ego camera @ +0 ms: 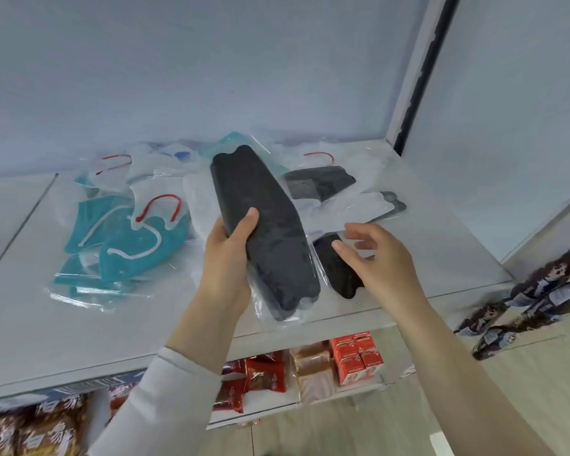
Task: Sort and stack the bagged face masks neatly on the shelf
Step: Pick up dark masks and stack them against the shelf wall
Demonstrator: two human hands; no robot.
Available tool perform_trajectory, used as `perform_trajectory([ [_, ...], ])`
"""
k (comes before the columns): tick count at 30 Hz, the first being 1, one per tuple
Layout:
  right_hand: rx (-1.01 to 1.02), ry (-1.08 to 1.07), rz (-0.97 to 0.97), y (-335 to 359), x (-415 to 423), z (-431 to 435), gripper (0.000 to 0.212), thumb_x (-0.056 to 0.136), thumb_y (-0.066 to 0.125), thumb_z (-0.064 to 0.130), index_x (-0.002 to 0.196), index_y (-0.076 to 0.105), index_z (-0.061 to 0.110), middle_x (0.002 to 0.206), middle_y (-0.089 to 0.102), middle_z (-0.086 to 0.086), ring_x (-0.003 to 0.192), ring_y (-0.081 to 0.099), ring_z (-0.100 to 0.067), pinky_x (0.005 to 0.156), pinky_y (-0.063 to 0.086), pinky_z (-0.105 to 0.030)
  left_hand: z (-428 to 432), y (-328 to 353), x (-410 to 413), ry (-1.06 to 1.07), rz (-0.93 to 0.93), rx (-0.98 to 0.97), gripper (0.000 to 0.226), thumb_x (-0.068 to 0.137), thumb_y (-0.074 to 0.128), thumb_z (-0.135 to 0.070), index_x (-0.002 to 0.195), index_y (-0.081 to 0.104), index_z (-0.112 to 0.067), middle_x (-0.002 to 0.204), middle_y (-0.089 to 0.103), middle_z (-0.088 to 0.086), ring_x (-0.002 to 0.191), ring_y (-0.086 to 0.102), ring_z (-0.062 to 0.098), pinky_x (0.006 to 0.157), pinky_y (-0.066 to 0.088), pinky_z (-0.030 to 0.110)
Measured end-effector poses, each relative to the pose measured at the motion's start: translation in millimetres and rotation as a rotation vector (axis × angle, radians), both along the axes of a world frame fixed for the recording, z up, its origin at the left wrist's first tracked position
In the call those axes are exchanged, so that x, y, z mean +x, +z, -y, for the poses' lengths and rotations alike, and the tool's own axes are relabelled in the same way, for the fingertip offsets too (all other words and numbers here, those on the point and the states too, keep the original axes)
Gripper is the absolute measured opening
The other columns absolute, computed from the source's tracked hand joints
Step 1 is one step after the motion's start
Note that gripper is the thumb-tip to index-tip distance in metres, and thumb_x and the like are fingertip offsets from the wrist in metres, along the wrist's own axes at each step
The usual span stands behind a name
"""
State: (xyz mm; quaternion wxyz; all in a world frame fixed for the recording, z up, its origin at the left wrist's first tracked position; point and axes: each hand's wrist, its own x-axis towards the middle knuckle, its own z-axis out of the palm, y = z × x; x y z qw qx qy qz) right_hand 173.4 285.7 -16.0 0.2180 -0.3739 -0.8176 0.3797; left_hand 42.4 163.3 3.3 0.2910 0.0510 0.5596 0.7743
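White shelving fills the view, and the upper shelf (30, 307) carries a loose heap of bagged masks in front of a pale back wall (211, 77). Fingers of the left hand (226, 258) are curled round a clear bag of black masks (270, 232), with the thumb on its front face and the rest behind. The bag is held off the shelf and tilted, its top end leaning away to the left and its lower end over the shelf's front edge. The right hand (379, 255) holds nothing. Its fingers (359, 232) are spread and lightly bent above a second black bag (339, 274), which lies flat near the front edge, just right of the held one. Whether the thumb touches it cannot be told. Behind these lies a grey mask bag (320, 184). To the left, bagged teal masks (125, 245) overlap one another, with white masks with red ear loops (158, 205) on and behind them. A white sleeve (152, 406) covers the left forearm; the right forearm is bare. On the lower shelf sit red packets (264, 376), tan blocks (311, 366) and red cartons (356, 357).
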Motion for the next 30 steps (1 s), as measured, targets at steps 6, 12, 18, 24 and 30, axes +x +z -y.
perform_trajectory([
  [6, 0.188, -0.063, 0.432, -13, -2, -3, 0.063, 0.072, 0.071, 0.052, 0.119, 0.053, 0.014, 0.117, 0.049, -0.008, 0.115, 0.038, -0.026, 0.089, 0.037, -0.031, 18, -1, -23, 0.091, 0.011, 0.007, 0.029, 0.091, 0.061, -0.026, 0.118, 0.058, -0.017, 0.112, 0.069, 0.003, 0.096, 0.067, 0.018, 0.086, 0.055, 0.033],
  [12, -0.049, -0.107, 0.181, -2, -1, -15, 0.026, 0.081, 0.07, 0.017, 0.096, 0.048, 0.013, 0.077, 0.059, 0.004, 0.082, 0.057, -0.018, 0.067, 0.042, -0.026, 10, -6, -16, 0.018, 0.025, 0.021, 0.035, 0.091, 0.061, -0.025, 0.123, 0.056, -0.014, 0.112, 0.069, 0.005, 0.1, 0.067, 0.022, 0.087, 0.054, 0.036],
  [18, -0.126, -0.096, 0.08, 22, 16, -15, 0.012, 0.09, 0.056, 0.016, 0.1, 0.06, 0.018, 0.088, 0.059, 0.002, 0.078, 0.054, -0.016, 0.07, 0.044, -0.029, -12, -9, -1, -0.126, 0.035, 0.01, 0.023, 0.093, 0.058, -0.02, 0.115, 0.058, -0.015, 0.108, 0.069, 0.006, 0.094, 0.068, 0.02, 0.082, 0.056, 0.033],
  [24, 0.208, -0.152, 0.345, 45, 56, -26, 0.024, 0.096, 0.047, 0.016, 0.112, 0.065, 0.016, 0.115, 0.064, 0.0, 0.095, 0.054, -0.014, 0.074, 0.035, -0.02, -19, -13, -4, -0.139, 0.025, -0.113, 0.023, 0.094, 0.056, -0.021, 0.115, 0.053, -0.013, 0.105, 0.065, 0.004, 0.087, 0.063, 0.017, 0.076, 0.052, 0.029],
  [30, 0.3, -0.232, 0.284, 72, 87, -31, 0.019, 0.093, 0.053, 0.02, 0.1, 0.07, 0.021, 0.1, 0.065, 0.007, 0.086, 0.051, -0.009, 0.064, 0.031, -0.018, -20, -13, -4, -0.143, 0.021, -0.152, 0.028, 0.095, 0.055, -0.022, 0.12, 0.051, -0.011, 0.113, 0.063, 0.007, 0.094, 0.061, 0.023, 0.096, 0.049, 0.041],
])
